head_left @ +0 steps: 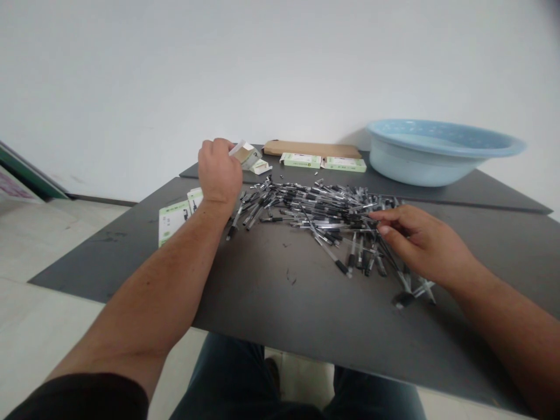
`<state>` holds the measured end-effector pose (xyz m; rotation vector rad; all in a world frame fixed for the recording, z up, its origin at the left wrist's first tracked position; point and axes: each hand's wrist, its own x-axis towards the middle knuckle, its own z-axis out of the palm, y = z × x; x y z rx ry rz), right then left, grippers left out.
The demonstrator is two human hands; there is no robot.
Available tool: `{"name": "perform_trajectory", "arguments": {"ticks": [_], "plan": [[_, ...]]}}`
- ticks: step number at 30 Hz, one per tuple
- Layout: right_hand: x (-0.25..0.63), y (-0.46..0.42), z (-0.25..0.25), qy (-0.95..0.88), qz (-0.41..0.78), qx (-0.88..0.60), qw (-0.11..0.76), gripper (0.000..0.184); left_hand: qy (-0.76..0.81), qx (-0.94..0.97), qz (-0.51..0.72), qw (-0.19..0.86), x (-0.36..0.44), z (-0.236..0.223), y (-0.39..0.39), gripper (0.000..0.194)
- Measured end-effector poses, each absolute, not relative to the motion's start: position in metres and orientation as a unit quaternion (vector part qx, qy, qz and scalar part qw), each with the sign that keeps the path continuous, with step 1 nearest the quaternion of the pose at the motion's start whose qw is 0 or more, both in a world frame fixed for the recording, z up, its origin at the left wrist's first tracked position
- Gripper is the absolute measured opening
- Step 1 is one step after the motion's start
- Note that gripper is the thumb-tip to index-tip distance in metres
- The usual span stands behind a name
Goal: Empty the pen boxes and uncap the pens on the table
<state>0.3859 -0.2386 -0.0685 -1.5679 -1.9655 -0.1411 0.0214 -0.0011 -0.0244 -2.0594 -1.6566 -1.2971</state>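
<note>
A wide heap of black-and-clear pens (315,213) lies across the dark grey table (271,303). My left hand (219,169) is raised over the heap's left end, closed around a small open white pen box (245,154). At the heap's right side my right hand (415,236) rests on the pens with its fingers gathered on a bunch of them. More pens stick out from under that hand toward the table's front.
Flat white-and-green pen boxes (175,219) lie at the table's left edge, and two closed ones (324,162) sit at the back before a brown cardboard piece (310,149). A light blue basin (437,150) stands back right. My knees show below the front edge.
</note>
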Motion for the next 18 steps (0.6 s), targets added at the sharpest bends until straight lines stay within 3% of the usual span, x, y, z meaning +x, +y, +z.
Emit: {"name": "perform_trajectory", "arguments": {"ticks": [6, 10, 15, 18], "plan": [[0.381, -0.24, -0.066, -0.749, -0.048, -0.584, 0.31, 0.032, -0.493, -0.683, -0.539, 0.029, 0.036, -0.018, -0.017, 0.02], [0.378, -0.24, -0.066, -0.732, -0.059, -0.59, 0.336, 0.034, -0.404, -0.69, -0.572, -0.183, 0.071, -0.034, -0.036, 0.017], [0.379, -0.239, -0.071, -0.649, 0.008, -0.624, 0.434, 0.077, -0.299, -0.642, -0.512, -0.486, 0.112, -0.056, -0.075, 0.02], [0.381, -0.237, -0.074, -0.625, 0.046, -0.627, 0.464, 0.083, -0.26, -0.613, -0.48, -0.571, 0.121, -0.06, -0.092, 0.022]]}}
